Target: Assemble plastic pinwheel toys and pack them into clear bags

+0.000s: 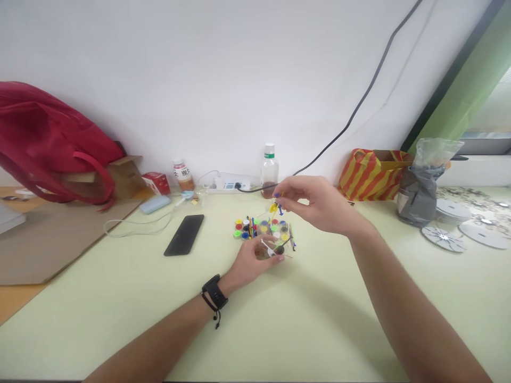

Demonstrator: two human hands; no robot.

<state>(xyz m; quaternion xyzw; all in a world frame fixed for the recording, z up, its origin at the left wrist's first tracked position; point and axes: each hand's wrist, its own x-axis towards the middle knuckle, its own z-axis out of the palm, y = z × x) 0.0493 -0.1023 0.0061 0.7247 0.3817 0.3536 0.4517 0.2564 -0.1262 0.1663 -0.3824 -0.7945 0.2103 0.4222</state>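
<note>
My right hand is raised over the table, its fingertips pinched on small blue and yellow plastic pieces. Below it, my left hand curls round what looks like a clear container with thin white and dark sticks in it. The container's edges are hard to make out, and the fingers hide part of it. Just behind my left hand lies a cluster of round coloured pieces, red, green, blue, yellow, white and black, with thin coloured sticks among them.
A black phone lies to the left. At the back stand a clear bottle, a smaller bottle and a power strip. A red bag sits far left; a striped bag, grey bag and discs are right.
</note>
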